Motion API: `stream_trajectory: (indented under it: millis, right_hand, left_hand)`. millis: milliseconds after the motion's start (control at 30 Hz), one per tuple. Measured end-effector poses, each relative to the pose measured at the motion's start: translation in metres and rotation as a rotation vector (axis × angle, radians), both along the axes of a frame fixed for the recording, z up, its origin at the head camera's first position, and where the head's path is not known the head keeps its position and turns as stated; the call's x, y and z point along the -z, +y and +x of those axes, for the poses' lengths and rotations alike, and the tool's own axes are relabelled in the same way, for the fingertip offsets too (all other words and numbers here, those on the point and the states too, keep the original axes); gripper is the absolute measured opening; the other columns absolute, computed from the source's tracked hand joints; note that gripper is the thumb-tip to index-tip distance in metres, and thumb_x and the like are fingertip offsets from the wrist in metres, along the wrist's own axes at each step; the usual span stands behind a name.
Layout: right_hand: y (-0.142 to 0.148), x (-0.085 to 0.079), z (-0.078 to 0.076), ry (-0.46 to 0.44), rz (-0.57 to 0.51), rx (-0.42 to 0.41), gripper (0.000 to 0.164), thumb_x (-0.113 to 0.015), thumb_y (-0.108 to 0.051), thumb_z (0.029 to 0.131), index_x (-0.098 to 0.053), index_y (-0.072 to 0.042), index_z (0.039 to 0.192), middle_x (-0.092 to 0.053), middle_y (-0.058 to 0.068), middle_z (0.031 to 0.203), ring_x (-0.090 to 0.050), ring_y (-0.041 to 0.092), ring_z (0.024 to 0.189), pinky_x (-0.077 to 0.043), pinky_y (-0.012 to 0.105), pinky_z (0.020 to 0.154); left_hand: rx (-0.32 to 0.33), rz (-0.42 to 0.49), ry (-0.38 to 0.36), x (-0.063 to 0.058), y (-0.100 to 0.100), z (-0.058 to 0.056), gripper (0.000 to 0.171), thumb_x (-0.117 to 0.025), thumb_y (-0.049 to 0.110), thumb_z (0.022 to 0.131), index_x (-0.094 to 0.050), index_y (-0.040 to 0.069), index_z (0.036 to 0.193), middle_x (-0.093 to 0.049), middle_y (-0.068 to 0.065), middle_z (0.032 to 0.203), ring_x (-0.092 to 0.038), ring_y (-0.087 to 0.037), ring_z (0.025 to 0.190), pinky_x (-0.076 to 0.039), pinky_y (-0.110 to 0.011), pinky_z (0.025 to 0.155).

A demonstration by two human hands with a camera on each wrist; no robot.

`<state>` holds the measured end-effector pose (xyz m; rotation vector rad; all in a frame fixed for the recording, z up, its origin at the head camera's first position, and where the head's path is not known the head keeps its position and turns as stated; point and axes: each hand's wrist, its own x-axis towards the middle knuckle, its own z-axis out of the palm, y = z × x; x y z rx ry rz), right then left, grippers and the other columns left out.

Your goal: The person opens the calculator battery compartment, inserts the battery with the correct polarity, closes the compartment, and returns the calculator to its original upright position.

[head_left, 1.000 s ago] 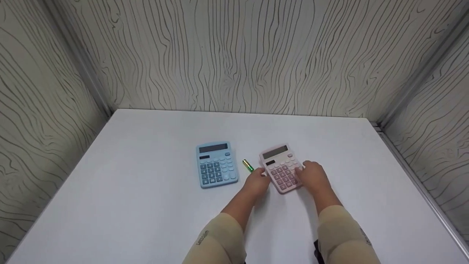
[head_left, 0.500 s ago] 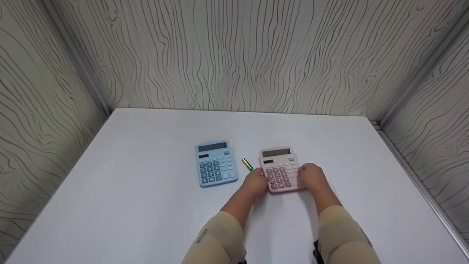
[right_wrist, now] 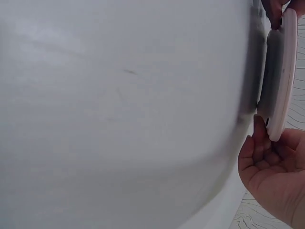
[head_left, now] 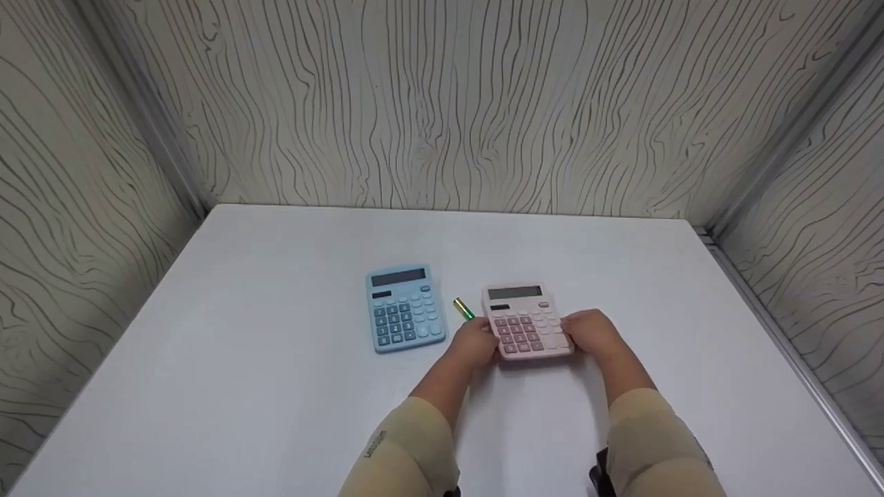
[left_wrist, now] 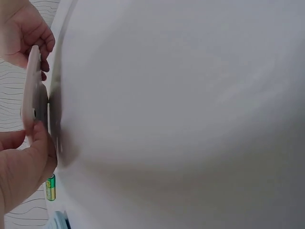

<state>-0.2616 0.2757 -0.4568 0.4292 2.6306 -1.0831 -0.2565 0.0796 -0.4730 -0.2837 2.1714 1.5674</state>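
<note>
A pink calculator [head_left: 526, 323] is held between both hands, its keys facing up and its near edge tilted a little off the table. On its left side my left hand [head_left: 475, 343] grips the lower edge, thumb on top and fingers beneath, as the left wrist view shows at the calculator [left_wrist: 32, 90]. My right hand [head_left: 592, 333] pinches the opposite edge; in the right wrist view its fingers [right_wrist: 259, 143] curl under the calculator [right_wrist: 284, 71]. A green and gold battery [head_left: 463, 308] lies just beyond my left hand, partly hidden by it.
To the left, a light blue calculator [head_left: 406, 308] lies flat on the white table [head_left: 242, 359]. Wood-patterned panels [head_left: 428, 103] stand behind the table and at both sides.
The pink calculator has turned from slanted to nearly straight and shifted slightly left and nearer. Both hands have kept hold of its sides. The blue calculator and battery stay put.
</note>
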Motion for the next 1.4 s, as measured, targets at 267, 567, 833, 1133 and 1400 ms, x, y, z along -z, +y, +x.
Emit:
stream_trajectory:
  millis: [267,567,833,1133,1400]
  right_hand:
    - [-0.002,-0.005,-0.001,-0.003,-0.106,0.036,0.036,-0.042,-0.017,0.095,-0.053,0.005,0.121,-0.06,0.013,0.106,-0.055,0.019,0.089,-0.046,0.032,0.077]
    - [-0.01,-0.014,-0.003,0.048,-0.212,0.006,0.034,-0.042,-0.013,0.095,-0.053,0.007,0.12,-0.064,0.013,0.102,-0.061,0.012,0.079,-0.051,0.027,0.072]
    - [-0.025,-0.025,-0.002,0.086,-0.235,-0.035,0.032,-0.042,-0.011,0.095,-0.053,0.006,0.12,-0.062,0.015,0.106,-0.061,0.016,0.084,-0.05,0.029,0.075]
    - [-0.043,-0.034,0.001,0.087,-0.253,-0.056,0.031,-0.044,-0.012,0.095,-0.054,0.004,0.119,-0.062,0.012,0.102,-0.061,0.017,0.083,-0.05,0.03,0.077]
    - [-0.056,-0.038,0.008,0.112,-0.293,-0.035,0.031,-0.048,-0.021,0.094,-0.058,0.001,0.113,-0.063,0.011,0.1,-0.062,0.017,0.079,-0.051,0.032,0.077]
  left_hand:
    - [-0.023,-0.019,0.005,-0.007,-0.006,-0.002,0.045,-0.049,0.008,0.089,-0.044,0.013,0.134,-0.043,-0.009,0.137,-0.042,-0.027,0.123,-0.034,-0.046,0.099]
    - [-0.041,0.07,0.028,-0.02,-0.02,-0.002,0.045,-0.05,0.011,0.09,-0.043,0.014,0.134,-0.051,-0.006,0.124,-0.053,-0.018,0.104,-0.045,-0.034,0.087]
    - [-0.052,0.145,0.034,-0.032,-0.038,-0.003,0.048,-0.05,0.007,0.09,-0.04,0.013,0.136,-0.052,-0.006,0.124,-0.055,-0.016,0.102,-0.047,-0.03,0.084]
    - [-0.054,0.19,0.025,-0.036,-0.061,-0.001,0.048,-0.051,0.003,0.09,-0.041,0.013,0.135,-0.055,-0.006,0.107,-0.057,-0.015,0.092,-0.049,-0.027,0.079]
    - [-0.05,0.195,0.043,-0.038,-0.075,0.003,0.047,-0.051,0.002,0.09,-0.042,0.014,0.135,-0.054,-0.007,0.107,-0.058,-0.015,0.091,-0.05,-0.026,0.077]
